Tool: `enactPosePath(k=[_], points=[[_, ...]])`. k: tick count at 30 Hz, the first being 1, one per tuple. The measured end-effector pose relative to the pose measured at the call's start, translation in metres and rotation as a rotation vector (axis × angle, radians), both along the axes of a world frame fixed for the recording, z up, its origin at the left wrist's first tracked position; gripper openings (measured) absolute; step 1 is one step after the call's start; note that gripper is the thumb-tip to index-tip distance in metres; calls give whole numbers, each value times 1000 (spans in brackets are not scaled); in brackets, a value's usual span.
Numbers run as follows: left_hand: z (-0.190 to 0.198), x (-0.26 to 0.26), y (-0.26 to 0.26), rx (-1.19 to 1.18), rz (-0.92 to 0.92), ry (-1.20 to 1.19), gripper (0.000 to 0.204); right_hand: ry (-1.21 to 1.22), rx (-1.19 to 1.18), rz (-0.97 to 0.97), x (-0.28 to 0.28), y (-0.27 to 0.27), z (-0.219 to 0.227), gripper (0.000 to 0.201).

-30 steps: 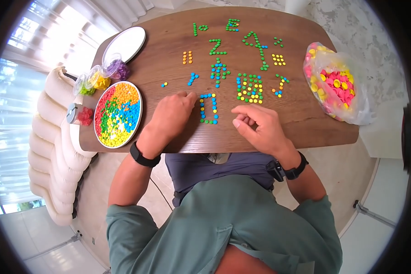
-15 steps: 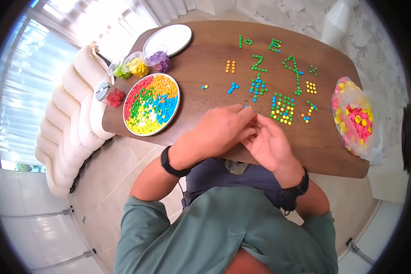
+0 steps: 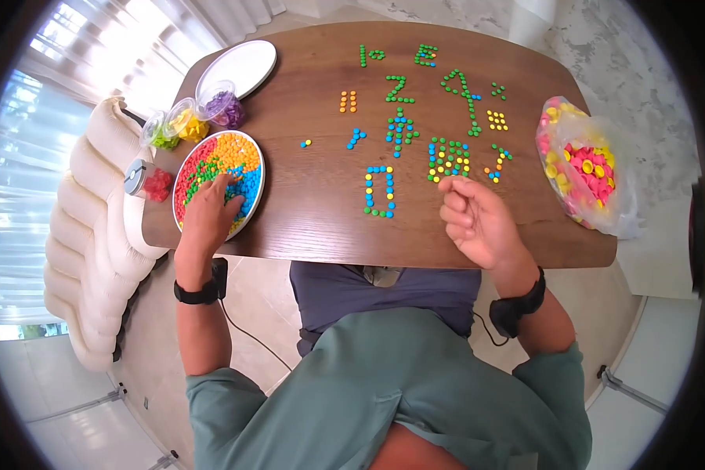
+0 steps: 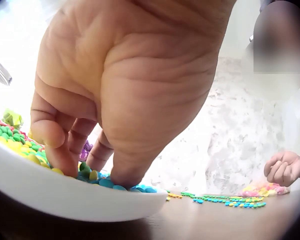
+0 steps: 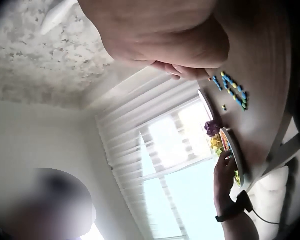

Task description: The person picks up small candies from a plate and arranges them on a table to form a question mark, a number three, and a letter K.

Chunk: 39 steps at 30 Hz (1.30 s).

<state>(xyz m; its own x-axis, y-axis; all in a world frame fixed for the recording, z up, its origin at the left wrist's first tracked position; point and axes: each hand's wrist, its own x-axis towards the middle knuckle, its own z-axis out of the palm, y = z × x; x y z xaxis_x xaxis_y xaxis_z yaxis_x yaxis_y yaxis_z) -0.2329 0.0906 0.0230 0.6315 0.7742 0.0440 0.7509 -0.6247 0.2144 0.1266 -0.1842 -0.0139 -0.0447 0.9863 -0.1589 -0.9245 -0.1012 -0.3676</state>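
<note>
My left hand (image 3: 204,215) reaches down into a white plate (image 4: 80,202) of small button-shaped candies sorted roughly by colour. Its fingers and thumb stand apart among the blue candies (image 4: 106,183), their tips touching the pile. Over the near right part of the table, my right hand (image 3: 482,225) hangs with loosely curled fingers, and nothing shows in it. Between the hands lies a rectangular outline of candies (image 3: 369,191) in blue, yellow and green. A grid of green and yellow candies (image 3: 449,160) lies just beyond the right fingertips.
More candy figures, such as a green Z (image 3: 400,90), spread across the wooden table (image 3: 313,204). At the left stand an empty white plate (image 3: 239,70), tubs with purple (image 3: 225,111) and yellow pieces (image 3: 188,124), and a jar (image 3: 149,181). A plastic bag (image 3: 591,168) of pink and yellow pieces sits right.
My hands were together near the table's front edge half a second ago. The left has since moved left into the candy plate, while the right has drawn apart to the right.
</note>
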Motion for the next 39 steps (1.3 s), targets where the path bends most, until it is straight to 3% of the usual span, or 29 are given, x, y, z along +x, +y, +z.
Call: enactPosePath(k=[1,3,12,16,18,19,21,23,25,27,31,33,37,39], points=[[0,1,1,-4,-1,-4,33,-4,-4,-1,-5,-1,3,29],[-2,0,3,4,-17,20,23,-134,-277,-292,-24,-3,15,37],[-11,-6,12,92,-49,-163,12,-273,-291,-281,-35,-5,25,40],[-5,-7,10,82,-20,-181,12,-187,-327,-245,-35,-5,16,36],[-3,-6,13,146,-35,-162,13,133,28,-29,-29,-7,-6,31],[1,-2,10,167,-38,-173,13,122,50,-30,-32,-4,-1,31],[9,11,-4,90,-49,-201,13,35,-227,-103,-48,3,11,27],[2,20,-11,106,-173,-278,12,-11,-291,-127,-62,10,14,28],[19,47,-31,33,-237,-274,12,-41,-402,-91,-73,20,14,32],[27,75,-50,-12,-318,-323,13,10,-348,-33,-84,27,11,40],[20,127,-94,59,-717,-307,19,44,-346,20,-97,44,17,39],[19,140,-122,-83,-709,-357,19,158,-204,-72,-93,52,-9,33],[14,152,-132,47,-718,-317,27,119,-275,-191,-86,52,-1,31],[18,151,-132,44,-744,-503,26,105,-274,-203,-86,51,11,28]])
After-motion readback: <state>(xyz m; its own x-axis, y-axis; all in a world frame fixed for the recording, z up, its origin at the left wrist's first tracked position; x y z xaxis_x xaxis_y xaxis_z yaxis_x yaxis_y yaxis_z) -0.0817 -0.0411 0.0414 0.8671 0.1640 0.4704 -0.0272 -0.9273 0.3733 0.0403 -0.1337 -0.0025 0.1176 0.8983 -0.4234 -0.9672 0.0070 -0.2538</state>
